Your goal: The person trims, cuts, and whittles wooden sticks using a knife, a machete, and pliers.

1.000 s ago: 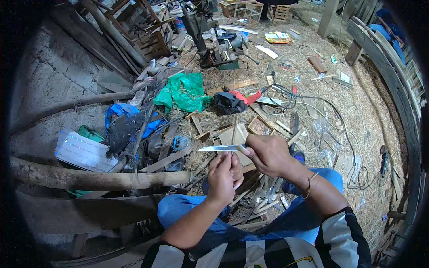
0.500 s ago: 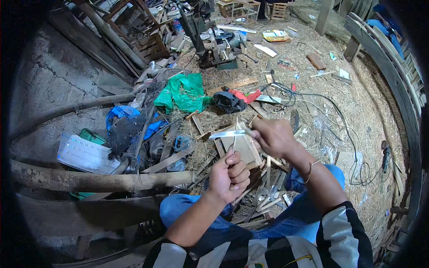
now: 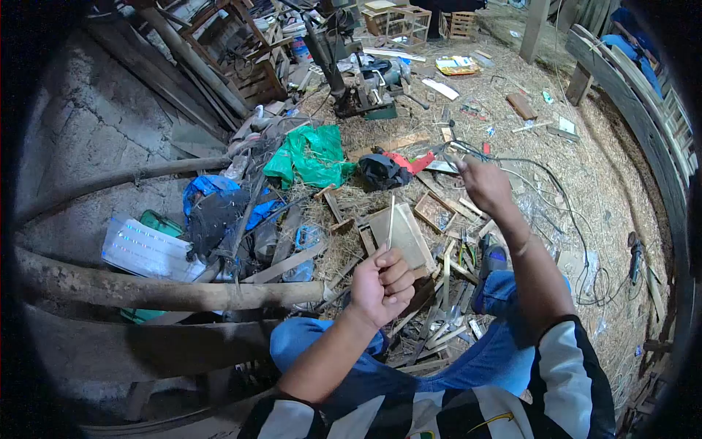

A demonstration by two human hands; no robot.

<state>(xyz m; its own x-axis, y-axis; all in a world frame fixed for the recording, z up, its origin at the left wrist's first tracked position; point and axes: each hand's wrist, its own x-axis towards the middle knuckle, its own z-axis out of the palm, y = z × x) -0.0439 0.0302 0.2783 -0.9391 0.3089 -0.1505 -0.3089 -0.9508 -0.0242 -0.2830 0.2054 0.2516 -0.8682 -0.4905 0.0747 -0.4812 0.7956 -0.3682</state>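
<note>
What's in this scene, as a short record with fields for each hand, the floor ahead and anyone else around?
Left hand: closed around a thin wooden stick
Right hand: holding a knife apart from the stick, blade hard to make out
Floor ahead: green plastic, black bundle beside a red object, scattered wood pieces
Other person: partly visible at far right, beyond a wooden beam
</note>
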